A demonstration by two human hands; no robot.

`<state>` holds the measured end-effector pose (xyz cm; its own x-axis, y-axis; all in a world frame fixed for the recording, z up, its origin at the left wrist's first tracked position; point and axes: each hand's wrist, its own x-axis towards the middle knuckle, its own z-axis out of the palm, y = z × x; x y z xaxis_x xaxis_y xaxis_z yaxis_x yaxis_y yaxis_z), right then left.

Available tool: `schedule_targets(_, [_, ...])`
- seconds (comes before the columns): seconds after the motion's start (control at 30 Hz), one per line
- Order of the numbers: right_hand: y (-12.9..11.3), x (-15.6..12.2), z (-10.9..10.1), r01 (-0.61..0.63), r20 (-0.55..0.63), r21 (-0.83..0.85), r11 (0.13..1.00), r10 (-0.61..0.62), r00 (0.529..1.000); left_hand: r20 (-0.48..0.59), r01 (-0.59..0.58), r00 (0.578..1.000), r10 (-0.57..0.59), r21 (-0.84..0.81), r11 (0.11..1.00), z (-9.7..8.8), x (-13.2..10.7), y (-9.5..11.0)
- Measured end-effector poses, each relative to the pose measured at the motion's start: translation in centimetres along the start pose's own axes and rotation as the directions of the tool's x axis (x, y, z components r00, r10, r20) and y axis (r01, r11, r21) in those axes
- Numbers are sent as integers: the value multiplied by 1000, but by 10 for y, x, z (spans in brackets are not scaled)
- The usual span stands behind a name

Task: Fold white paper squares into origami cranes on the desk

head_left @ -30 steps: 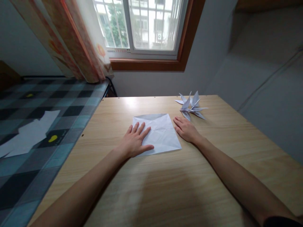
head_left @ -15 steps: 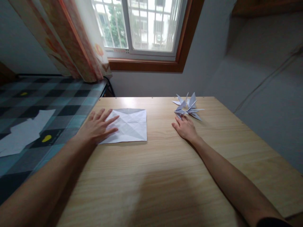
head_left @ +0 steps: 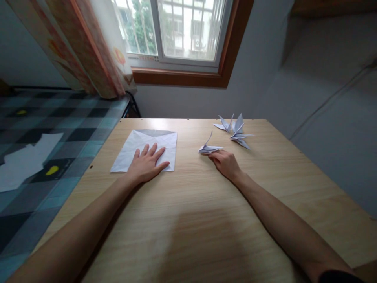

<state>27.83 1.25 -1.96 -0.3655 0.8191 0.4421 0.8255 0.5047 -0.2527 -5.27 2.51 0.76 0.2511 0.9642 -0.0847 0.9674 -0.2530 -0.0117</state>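
Observation:
My left hand (head_left: 149,163) lies flat with fingers spread over the lower right part of a creased white sheet of paper (head_left: 126,153) on the table. My right hand (head_left: 226,162) pinches the near right end of a folded paper crane (head_left: 208,149), whose thin neck or tail points up. The crane is low over the tabletop; whether it touches the wood I cannot tell. Behind and to the right of it, more folded paper cranes (head_left: 238,129) stand close together, their pointed wings overlapping.
The wooden table (head_left: 191,220) reaches toward the wall under a barred window (head_left: 188,35). At left is a bed with a checked cover (head_left: 97,114), bearing loose white paper (head_left: 25,163). A patterned curtain (head_left: 97,51) hangs above the bed.
My right hand has drawn one paper crane away from the group, leftward and slightly nearer. My left hand has shifted right across the sheet, uncovering its left side.

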Motion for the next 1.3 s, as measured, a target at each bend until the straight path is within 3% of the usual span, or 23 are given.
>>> schedule_targets(0.13, [-8, 0, 6, 118, -59, 105, 987, -112, 992, 24, 3, 1000, -3, 16, 1000, -7, 15, -40])
schedule_targets(0.23, [-18, 1, 6, 150, -57, 153, 977, -143, 988, -48, -14, 999, 14, 19, 1000, -12, 18, -47])
schedule_targets(0.3, [-23, 2, 4, 158, -45, 159, 975, -152, 987, -220, -36, 975, 32, -15, 999, -15, 15, -32])
schedule_targets(0.37, [-27, 3, 1, 176, -39, 156, 972, -172, 984, -309, -128, 948, 78, -143, 981, -19, 8, -3])
schedule_targets(0.5, [-36, 0, -3, 299, -90, 194, 934, -287, 954, -328, -325, 927, 180, -468, 822, -18, -4, 66])
schedule_targets(0.57, [-41, -3, -3, 344, -135, 245, 906, -320, 938, -309, -361, 928, 208, -602, 712, -14, -6, 88])
schedule_targets(0.63, [-44, -4, -2, 275, -207, 316, 908, -217, 954, -312, -282, 948, 64, -729, 624, -8, -5, 97])
schedule_targets(0.7, [-45, -2, 1, 84, -278, 432, 898, 44, 960, -278, -213, 958, -64, -847, 487, -2, -3, 98])
schedule_targets(0.77, [-44, 1, 5, -93, -263, 623, 776, 320, 910, -230, -183, 965, -125, -935, 305, 2, -1, 97])
schedule_targets(0.83, [-46, 4, 8, -179, -112, 813, 554, 451, 885, -200, -186, 971, -130, -976, 110, 4, -1, 99])
schedule_targets(0.9, [-51, 6, 10, -242, 92, 906, 348, 395, 914, -195, -201, 975, -103, -978, -60, 5, -1, 104])
schedule_targets(1.0, [-62, 4, 12, -306, 249, 924, 228, 246, 937, -195, -203, 979, -61, -961, -187, 8, -4, 115])
schedule_targets(1.07, [-67, 3, 13, -306, 237, 927, 216, 294, 926, -223, -234, 971, -85, -960, -153, 9, -6, 118])
schedule_targets(1.1, [-68, 3, 13, -304, 217, 926, 222, 346, 913, -258, -269, 958, -121, -959, -86, 10, -8, 119])
schedule_targets(1.2, [-66, 3, 15, -316, 165, 914, 254, 479, 862, -429, -381, 883, -190, -892, 244, 9, -13, 117])
schedule_targets(1.23, [-66, 3, 15, -321, 157, 911, 260, 500, 852, -473, -400, 866, -165, -851, 341, 8, -15, 116])
schedule_targets(1.3, [-66, 2, 14, -329, 155, 903, 278, 502, 851, -511, -427, 856, -78, -783, 452, 7, -17, 116])
